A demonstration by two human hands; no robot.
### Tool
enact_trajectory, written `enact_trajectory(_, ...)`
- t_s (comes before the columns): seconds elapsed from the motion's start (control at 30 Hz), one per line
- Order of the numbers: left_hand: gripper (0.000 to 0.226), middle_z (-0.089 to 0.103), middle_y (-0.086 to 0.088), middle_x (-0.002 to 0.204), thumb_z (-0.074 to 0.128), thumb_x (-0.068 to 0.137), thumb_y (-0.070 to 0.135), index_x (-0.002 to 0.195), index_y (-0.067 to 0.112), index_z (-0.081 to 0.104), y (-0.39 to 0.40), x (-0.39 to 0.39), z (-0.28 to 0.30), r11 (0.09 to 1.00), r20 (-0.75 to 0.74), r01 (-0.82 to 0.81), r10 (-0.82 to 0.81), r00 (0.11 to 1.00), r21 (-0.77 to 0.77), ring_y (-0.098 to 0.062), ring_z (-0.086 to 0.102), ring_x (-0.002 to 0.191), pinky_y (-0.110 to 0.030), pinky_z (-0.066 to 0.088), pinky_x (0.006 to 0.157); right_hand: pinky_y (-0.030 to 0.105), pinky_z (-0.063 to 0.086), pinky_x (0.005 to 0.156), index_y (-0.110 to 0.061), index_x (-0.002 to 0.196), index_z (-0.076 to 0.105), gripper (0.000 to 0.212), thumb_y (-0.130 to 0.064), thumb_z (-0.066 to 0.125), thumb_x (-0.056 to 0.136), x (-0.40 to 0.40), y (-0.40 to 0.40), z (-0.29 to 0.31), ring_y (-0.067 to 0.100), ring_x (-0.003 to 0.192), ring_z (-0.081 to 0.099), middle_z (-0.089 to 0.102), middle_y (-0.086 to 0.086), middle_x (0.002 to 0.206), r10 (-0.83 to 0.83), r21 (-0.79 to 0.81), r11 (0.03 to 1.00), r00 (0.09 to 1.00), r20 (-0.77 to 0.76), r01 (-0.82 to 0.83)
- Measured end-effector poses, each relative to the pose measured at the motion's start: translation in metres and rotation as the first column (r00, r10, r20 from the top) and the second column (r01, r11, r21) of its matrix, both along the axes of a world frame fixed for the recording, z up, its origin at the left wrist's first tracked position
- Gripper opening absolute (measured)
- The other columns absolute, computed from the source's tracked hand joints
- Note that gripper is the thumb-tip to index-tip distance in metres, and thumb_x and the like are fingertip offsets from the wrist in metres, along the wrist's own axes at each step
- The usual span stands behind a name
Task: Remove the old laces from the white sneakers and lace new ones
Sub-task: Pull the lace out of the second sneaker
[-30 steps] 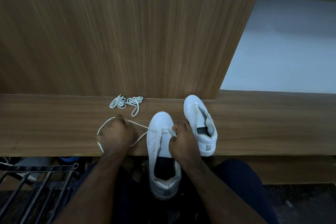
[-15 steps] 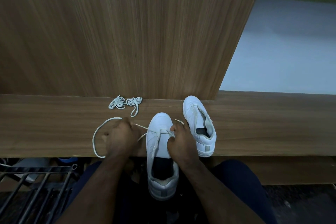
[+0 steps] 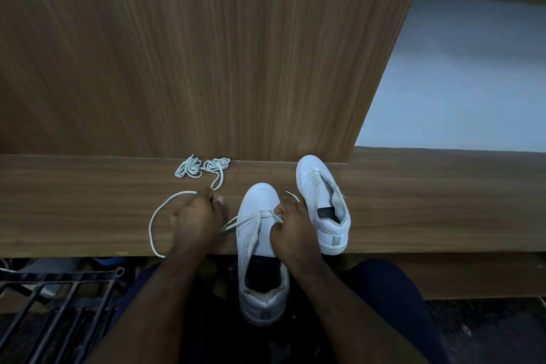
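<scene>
A white sneaker (image 3: 260,204) lies toe-forward on the wooden ledge (image 3: 88,216), its heel hanging over the edge above my lap. A white lace (image 3: 153,224) runs through its front eyelets. My left hand (image 3: 196,220) grips the lace's long left part, which loops out over the ledge. My right hand (image 3: 291,226) pinches the short right end beside the shoe's tongue. A second white sneaker (image 3: 322,201) stands to the right, unlaced. Two bundled laces (image 3: 204,168) lie against the panel.
A tall wooden panel (image 3: 206,53) rises straight behind the ledge. A black metal rack (image 3: 56,298) sits low at the left, under the ledge edge. To the right the ledge continues below a pale wall (image 3: 458,83).
My left hand has drawn the lace further left, so its loop on the ledge has grown. My right hand's short lace end now sticks out past the fingers.
</scene>
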State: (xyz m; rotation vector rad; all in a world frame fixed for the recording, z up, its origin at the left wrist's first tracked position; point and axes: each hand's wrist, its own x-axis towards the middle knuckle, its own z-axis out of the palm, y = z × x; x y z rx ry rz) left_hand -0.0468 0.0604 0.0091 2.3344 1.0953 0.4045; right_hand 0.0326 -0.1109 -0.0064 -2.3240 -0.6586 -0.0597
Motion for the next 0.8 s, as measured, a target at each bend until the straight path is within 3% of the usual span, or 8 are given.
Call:
enact_trajectory(0.13,0.019,0.068,0.010,0.098,0.051,0.090,0.048,0.093,0.033,0.062,-0.021,0.007,-0.005,0.977,-0.007,0.212,-0.212,0.977,-0.012,-0.017,0.061,0.100,-0.039,0.041,0.095,0.034,0.050,0.081,-0.015,0.101,0.059,0.031,0.000,0.051,0.076,-0.001,0.001,0.000,0.023,0.099,0.059,0.058,0.002,0.116,0.008,0.013,1.000,1.000,0.005,-0.008)
enact_trajectory(0.23,0.013,0.066,0.010,0.099,0.052,0.090,0.041,0.088,0.030,0.059,-0.036,0.015,-0.012,0.963,-0.051,0.261,-0.258,0.965,0.064,-0.017,0.059,0.105,-0.040,0.036,0.099,0.036,0.050,0.083,-0.016,0.101,0.059,0.031,-0.001,0.050,0.076,-0.001,0.001,0.001,0.025,0.099,0.058,0.059,0.003,0.115,0.006,0.007,1.000,1.000,-0.004,-0.006)
enact_trajectory(0.33,0.015,0.066,0.004,0.098,0.044,0.093,0.033,0.082,0.028,0.052,-0.027,0.008,-0.002,0.987,-0.067,0.152,-0.148,0.987,0.055,-0.023,0.061,0.104,-0.041,0.038,0.096,0.037,0.050,0.084,-0.017,0.101,0.059,0.031,-0.001,0.050,0.075,-0.002,0.001,0.000,0.024,0.100,0.059,0.059,0.002,0.114,0.002,0.015,1.000,1.000,-0.001,-0.002)
enact_trajectory(0.47,0.019,0.065,-0.003,0.109,0.043,0.093,0.035,0.095,0.023,0.058,0.002,-0.006,0.002,0.982,-0.005,-0.159,0.160,0.987,0.105,-0.030,0.057,0.111,-0.045,0.039,0.097,0.037,0.050,0.086,-0.013,0.105,0.063,0.033,-0.002,0.052,0.076,-0.001,0.002,0.000,0.025,0.102,0.059,0.062,0.005,0.111,0.002,0.001,1.000,1.000,0.019,-0.002)
enact_trajectory(0.57,0.035,0.061,0.011,0.122,0.042,0.089,0.049,0.111,0.031,0.062,-0.003,0.001,-0.011,0.984,-0.102,0.081,-0.065,0.993,0.158,-0.022,0.050,0.120,-0.047,0.035,0.102,0.039,0.051,0.086,-0.013,0.105,0.063,0.033,-0.002,0.051,0.076,-0.001,0.003,0.001,0.025,0.102,0.059,0.062,0.005,0.109,-0.002,-0.004,1.000,1.000,0.015,0.002)
enact_trajectory(0.63,0.030,0.061,0.019,0.121,0.048,0.090,0.050,0.113,0.038,0.063,-0.021,0.010,-0.017,0.962,-0.144,0.224,-0.202,0.969,0.159,-0.014,0.045,0.126,-0.048,0.027,0.106,0.039,0.051,0.085,-0.012,0.104,0.064,0.032,-0.001,0.052,0.076,-0.002,0.003,0.001,0.025,0.101,0.059,0.063,0.005,0.108,0.004,0.000,1.000,1.000,0.019,-0.004)
enact_trajectory(0.7,0.018,0.065,0.018,0.111,0.053,0.091,0.044,0.103,0.038,0.065,-0.035,0.015,-0.017,0.959,-0.122,0.240,-0.223,0.967,0.153,-0.011,0.048,0.122,-0.046,0.021,0.107,0.038,0.050,0.085,-0.012,0.102,0.064,0.031,-0.001,0.052,0.075,-0.002,0.002,0.000,0.026,0.100,0.059,0.063,0.006,0.106,0.004,0.008,1.000,1.000,0.031,-0.004)
enact_trajectory(0.8,0.013,0.066,0.013,0.095,0.049,0.090,0.036,0.087,0.031,0.061,-0.037,0.013,-0.013,0.957,-0.132,0.219,-0.196,0.972,0.193,-0.013,0.058,0.106,-0.043,0.028,0.099,0.039,0.050,0.083,-0.012,0.100,0.064,0.030,-0.001,0.053,0.075,-0.002,0.001,0.000,0.026,0.099,0.059,0.063,0.006,0.105,0.003,0.009,1.000,1.000,0.031,-0.003)
